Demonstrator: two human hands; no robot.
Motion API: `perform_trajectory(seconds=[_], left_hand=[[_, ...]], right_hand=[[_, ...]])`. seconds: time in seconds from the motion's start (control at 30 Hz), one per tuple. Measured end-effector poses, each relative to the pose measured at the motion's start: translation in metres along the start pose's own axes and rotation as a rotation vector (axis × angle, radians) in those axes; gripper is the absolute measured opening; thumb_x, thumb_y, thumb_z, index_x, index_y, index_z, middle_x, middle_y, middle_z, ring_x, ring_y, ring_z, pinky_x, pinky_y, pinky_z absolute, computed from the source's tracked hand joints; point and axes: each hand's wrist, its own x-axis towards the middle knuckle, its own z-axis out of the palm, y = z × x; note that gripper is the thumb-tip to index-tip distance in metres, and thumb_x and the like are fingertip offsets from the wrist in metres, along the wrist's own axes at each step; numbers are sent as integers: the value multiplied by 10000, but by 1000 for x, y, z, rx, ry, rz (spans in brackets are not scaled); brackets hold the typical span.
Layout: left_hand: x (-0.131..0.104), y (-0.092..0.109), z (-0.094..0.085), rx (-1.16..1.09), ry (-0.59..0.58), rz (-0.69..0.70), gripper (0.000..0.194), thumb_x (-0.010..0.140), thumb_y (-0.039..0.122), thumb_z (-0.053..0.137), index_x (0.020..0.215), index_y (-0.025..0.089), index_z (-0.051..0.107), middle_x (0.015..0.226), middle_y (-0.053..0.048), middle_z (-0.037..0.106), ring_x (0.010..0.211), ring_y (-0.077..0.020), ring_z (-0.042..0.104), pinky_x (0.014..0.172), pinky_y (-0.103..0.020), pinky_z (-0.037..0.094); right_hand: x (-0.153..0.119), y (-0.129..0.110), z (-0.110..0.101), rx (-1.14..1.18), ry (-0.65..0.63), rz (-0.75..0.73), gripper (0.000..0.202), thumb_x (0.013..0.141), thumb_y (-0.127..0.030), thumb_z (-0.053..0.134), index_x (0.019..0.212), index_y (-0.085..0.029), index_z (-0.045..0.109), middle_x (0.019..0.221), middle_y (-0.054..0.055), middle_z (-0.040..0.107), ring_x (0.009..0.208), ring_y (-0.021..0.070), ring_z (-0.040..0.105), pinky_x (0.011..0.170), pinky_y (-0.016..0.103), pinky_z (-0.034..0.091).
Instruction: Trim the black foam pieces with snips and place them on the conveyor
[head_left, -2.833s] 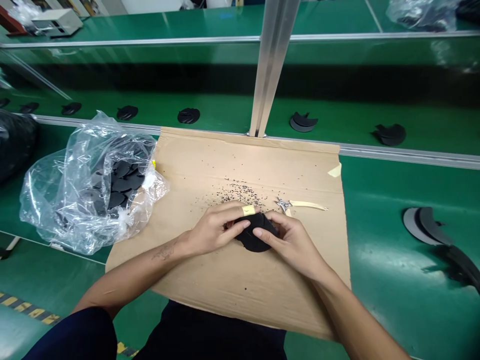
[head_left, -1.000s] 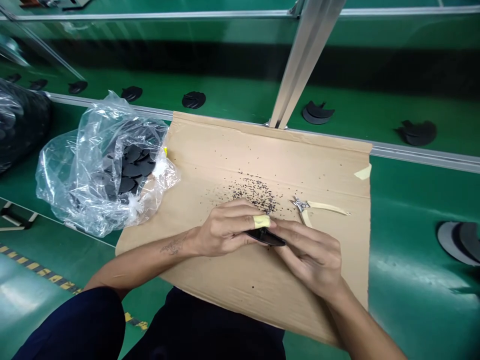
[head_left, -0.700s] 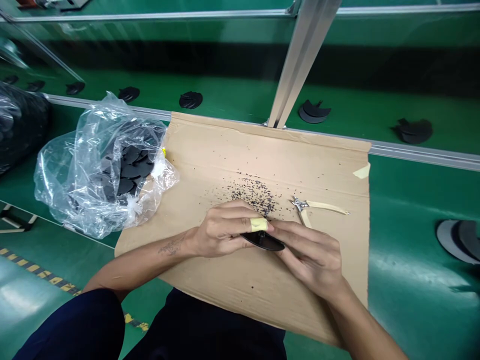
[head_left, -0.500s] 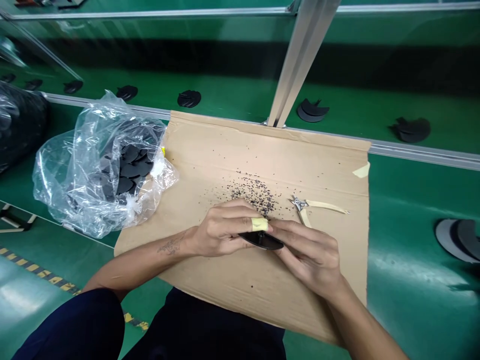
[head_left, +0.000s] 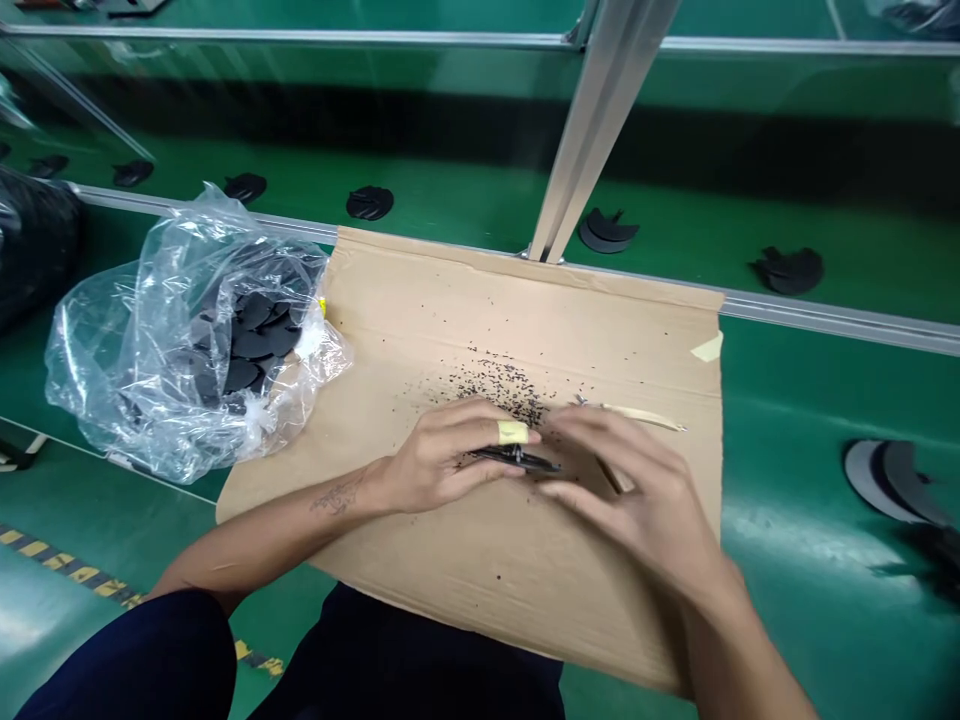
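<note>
My left hand (head_left: pixel 450 455), with yellow tape round one finger, pinches a thin black disc-like part (head_left: pixel 517 459) above the cardboard. Just right of that part is my right hand (head_left: pixel 637 480), its thumb and fingers apart and slightly blurred, with nothing seen between them. The cardboard sheet (head_left: pixel 420 560) lies under both hands. Small black scraps (head_left: pixel 499 380) are scattered on it beyond my fingers. Cutting pliers with cream handles (head_left: pixel 645 415) lie behind my right hand, which partly hides them.
A clear plastic bag (head_left: pixel 172 290) of black parts sits at the left of the cardboard. More black parts (head_left: pixel 370 203) stand in a row along the green surface behind. A metal post (head_left: pixel 592 140) rises at the back edge. Black pieces (head_left: pixel 892 480) lie at the right.
My right hand has let go of the black part and opened, moving slightly right. The part now looks flatter in my left hand. The view has shifted a little.
</note>
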Motion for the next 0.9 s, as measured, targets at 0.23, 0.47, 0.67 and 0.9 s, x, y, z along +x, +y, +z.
perform_trajectory(seconds=[0.23, 0.47, 0.67, 0.9], left_hand=[[-3, -4, 2, 138, 69, -94, 200, 920, 295, 698, 1026, 129, 661, 855, -53, 728, 782, -144, 684, 689, -270, 570], [0, -7, 1, 88, 59, -94, 174, 911, 285, 712, 1032, 162, 691, 887, -42, 742, 807, -140, 675, 733, -294, 563], [-2, -7, 1, 25, 95, -101, 198, 893, 259, 732, 1057, 150, 712, 923, -72, 760, 859, -146, 711, 760, -278, 603], [-2, -6, 0, -23, 76, -74, 226, 850, 220, 774, 1052, 131, 725, 913, -77, 764, 844, -135, 718, 751, -247, 618]], right_hand=[[-8, 34, -23, -578, -68, 246, 432, 870, -475, 666, 1186, -180, 658, 1058, 155, 641, 957, 336, 626, 758, 489, 561], [4, 4, -15, -185, 40, 56, 320, 960, -308, 529, 1268, -238, 578, 1101, 109, 679, 1013, 273, 649, 860, 433, 541], [3, -5, -7, -58, 43, -47, 337, 907, -264, 647, 1236, -226, 586, 1041, 108, 700, 920, 250, 670, 784, 406, 562], [1, -3, -6, -78, 59, -108, 396, 867, -216, 711, 1248, -233, 605, 1043, 100, 712, 893, 231, 681, 745, 384, 572]])
